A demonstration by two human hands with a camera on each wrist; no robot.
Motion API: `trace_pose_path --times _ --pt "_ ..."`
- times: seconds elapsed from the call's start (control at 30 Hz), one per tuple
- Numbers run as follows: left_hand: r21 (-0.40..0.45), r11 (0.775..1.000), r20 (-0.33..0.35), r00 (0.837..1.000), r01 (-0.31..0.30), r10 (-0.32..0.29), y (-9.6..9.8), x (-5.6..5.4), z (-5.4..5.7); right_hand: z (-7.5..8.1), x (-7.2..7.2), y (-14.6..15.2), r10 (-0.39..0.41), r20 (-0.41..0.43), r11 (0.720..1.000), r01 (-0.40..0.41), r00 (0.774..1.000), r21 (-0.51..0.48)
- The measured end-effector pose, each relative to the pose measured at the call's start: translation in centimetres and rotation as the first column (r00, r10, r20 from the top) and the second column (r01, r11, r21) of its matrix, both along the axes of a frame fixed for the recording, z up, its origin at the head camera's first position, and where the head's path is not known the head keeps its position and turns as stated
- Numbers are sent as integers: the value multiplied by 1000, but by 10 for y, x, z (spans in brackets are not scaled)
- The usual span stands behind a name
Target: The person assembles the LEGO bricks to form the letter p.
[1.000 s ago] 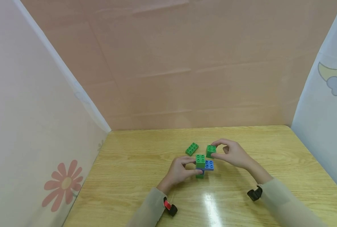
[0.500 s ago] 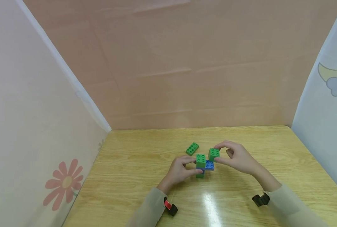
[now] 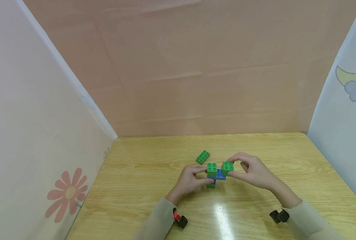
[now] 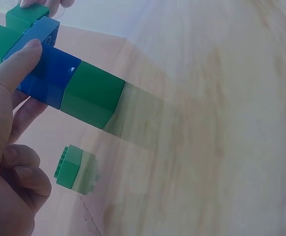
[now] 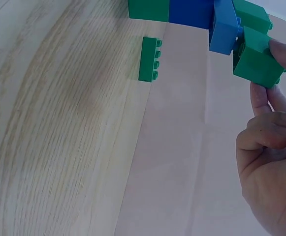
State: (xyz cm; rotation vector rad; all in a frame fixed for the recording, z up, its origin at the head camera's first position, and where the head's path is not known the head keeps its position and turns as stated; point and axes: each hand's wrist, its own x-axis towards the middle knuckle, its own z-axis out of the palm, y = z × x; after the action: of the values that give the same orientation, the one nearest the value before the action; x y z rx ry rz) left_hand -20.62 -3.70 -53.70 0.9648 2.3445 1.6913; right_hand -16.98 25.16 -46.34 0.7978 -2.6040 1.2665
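In the head view my left hand (image 3: 189,180) grips a small tower of toy building bricks between thumb and fingers. Its bottom is a green brick (image 4: 93,96), then a dark blue brick (image 4: 51,77). Across these lies a longer, lighter blue brick (image 3: 220,174) that juts out to the right. A square green brick (image 3: 211,170) sits on its left end. My right hand (image 3: 254,171) pinches another square green brick (image 5: 257,56) over the jutting end. In the right wrist view that brick is slightly tilted, its underside right at the blue studs.
A flat, longer green brick (image 3: 202,157) lies on the wooden table (image 3: 142,186) behind the tower. Behind the table stands a plain pinkish-brown backdrop (image 3: 178,73), with pale printed panels on both sides.
My right hand has moved right and toward me with its green brick, from behind the tower to over the blue brick's jutting end. The left hand and tower have stayed put.
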Motion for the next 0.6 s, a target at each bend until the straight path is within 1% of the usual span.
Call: trace_pose_path --times 0.2,0.4,0.6 --pt "-6 1000 5 1000 -2 2 1 -1 -1 2 1 -2 31 -29 1000 -31 999 1" --pt "-13 1000 10 1000 -7 7 1 -1 1 5 1 -4 49 -55 998 -48 997 27" --pt "-14 1000 -13 1000 -5 5 2 -2 -2 7 -1 -5 57 -93 996 -51 994 67"
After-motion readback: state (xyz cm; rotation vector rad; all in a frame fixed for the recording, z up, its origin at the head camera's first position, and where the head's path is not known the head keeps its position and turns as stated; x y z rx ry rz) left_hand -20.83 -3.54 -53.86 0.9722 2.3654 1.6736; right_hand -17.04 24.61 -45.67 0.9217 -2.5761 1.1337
